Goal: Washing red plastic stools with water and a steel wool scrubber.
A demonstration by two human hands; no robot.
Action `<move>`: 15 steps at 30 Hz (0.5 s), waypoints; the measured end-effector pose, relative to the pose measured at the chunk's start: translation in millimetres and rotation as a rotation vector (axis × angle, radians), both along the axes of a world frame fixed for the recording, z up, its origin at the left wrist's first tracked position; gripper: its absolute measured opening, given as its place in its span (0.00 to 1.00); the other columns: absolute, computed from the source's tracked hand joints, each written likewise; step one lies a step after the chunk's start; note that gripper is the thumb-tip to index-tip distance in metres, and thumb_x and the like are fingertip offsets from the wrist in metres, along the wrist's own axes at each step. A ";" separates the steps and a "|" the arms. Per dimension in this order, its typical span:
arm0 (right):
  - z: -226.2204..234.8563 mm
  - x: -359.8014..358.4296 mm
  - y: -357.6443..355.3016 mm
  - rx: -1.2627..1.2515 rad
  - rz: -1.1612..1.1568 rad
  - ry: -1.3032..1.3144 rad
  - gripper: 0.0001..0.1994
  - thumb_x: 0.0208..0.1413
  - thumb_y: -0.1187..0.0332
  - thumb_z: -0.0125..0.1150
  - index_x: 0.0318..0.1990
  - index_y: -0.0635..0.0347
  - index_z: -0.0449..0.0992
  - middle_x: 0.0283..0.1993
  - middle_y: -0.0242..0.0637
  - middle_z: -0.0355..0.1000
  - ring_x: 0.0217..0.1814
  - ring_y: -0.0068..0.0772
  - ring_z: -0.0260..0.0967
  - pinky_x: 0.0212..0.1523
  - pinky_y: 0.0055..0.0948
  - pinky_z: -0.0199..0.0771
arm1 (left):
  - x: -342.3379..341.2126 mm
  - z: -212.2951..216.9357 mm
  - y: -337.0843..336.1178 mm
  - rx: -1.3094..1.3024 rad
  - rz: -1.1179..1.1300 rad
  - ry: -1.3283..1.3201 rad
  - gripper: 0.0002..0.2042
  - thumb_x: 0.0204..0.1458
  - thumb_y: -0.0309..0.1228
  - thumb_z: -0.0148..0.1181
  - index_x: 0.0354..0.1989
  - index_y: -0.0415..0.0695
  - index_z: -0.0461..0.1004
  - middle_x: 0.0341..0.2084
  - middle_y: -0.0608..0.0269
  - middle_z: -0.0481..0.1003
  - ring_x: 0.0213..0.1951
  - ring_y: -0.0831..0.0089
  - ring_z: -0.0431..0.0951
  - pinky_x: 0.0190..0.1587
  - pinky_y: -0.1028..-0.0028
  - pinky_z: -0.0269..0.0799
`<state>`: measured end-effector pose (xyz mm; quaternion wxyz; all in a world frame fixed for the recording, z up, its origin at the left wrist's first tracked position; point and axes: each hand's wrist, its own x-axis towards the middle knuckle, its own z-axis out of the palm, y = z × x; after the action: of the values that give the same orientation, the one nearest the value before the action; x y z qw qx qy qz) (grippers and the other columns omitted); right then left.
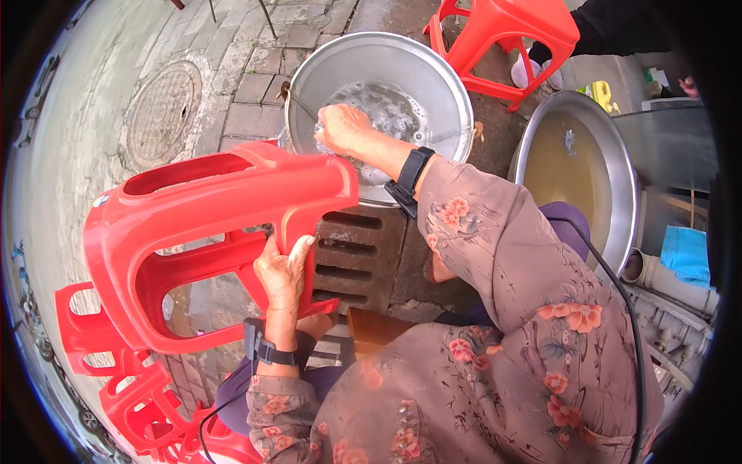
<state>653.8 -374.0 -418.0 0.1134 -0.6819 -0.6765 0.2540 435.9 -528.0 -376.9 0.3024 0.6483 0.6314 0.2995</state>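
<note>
The red stool (209,232) filled the left centre of the frame, tipped on its side with its legs pointing left, held off the paving over a drain grate (352,259). The left hand (284,274) had its grip closed on one leg near the seat, thumb up along the edge. Above it, at upper centre, sat a big steel basin (379,108) of bubbly water. The right hand (342,127) reached into that basin at the waterline; its fingers were curled under, so whether it held a cloth or only scooped water could not be told. A second basin (576,178) of murky water stood at the right, and another red stool (506,42) stood upright at the top. More red stools (124,379) lay stacked at lower left.

This looked like the washing step: the stool steadied in one hand while the other fetched water. The next move would seemingly call for bringing the wet hand back across to the stool's seat, keeping the stool tilted over the grate so runoff drains there.
</note>
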 end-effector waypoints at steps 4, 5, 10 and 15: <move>33.4 21.4 -20.2 0.246 -0.011 0.159 0.17 0.42 0.58 0.66 0.38 0.58 0.76 0.39 0.53 0.74 0.46 0.51 0.71 0.46 0.42 0.70 | -3.1 -4.1 -2.9 -0.024 0.022 -0.003 0.21 0.41 0.44 0.70 0.32 0.37 0.75 0.22 0.46 0.75 0.27 0.48 0.77 0.29 0.67 0.72; 45.9 23.5 -27.7 0.114 0.111 0.182 0.22 0.42 0.55 0.67 0.42 0.61 0.74 0.45 0.52 0.69 0.48 0.54 0.68 0.48 0.42 0.68 | -0.8 -1.5 -1.2 -0.023 0.014 -0.008 0.21 0.41 0.44 0.70 0.32 0.37 0.75 0.22 0.46 0.75 0.27 0.48 0.77 0.29 0.67 0.72; 45.7 35.5 -19.7 -0.225 0.415 0.282 0.23 0.39 0.59 0.66 0.42 0.65 0.75 0.39 0.51 0.74 0.44 0.51 0.71 0.46 0.39 0.69 | 2.3 7.6 2.8 -0.029 0.003 0.005 0.21 0.41 0.44 0.70 0.31 0.36 0.74 0.21 0.45 0.75 0.26 0.48 0.76 0.28 0.67 0.72; 35.2 16.0 3.2 -0.500 0.295 0.175 0.15 0.39 0.64 0.64 0.34 0.66 0.78 0.33 0.45 0.74 0.38 0.41 0.73 0.35 0.41 0.76 | 4.2 5.1 1.7 -0.024 0.006 -0.002 0.21 0.41 0.44 0.70 0.30 0.36 0.74 0.21 0.45 0.75 0.26 0.47 0.75 0.28 0.68 0.71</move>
<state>669.8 -370.8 -382.8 -0.0383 -0.5585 -0.6725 0.4840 440.1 -526.3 -371.7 0.3099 0.6424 0.6364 0.2936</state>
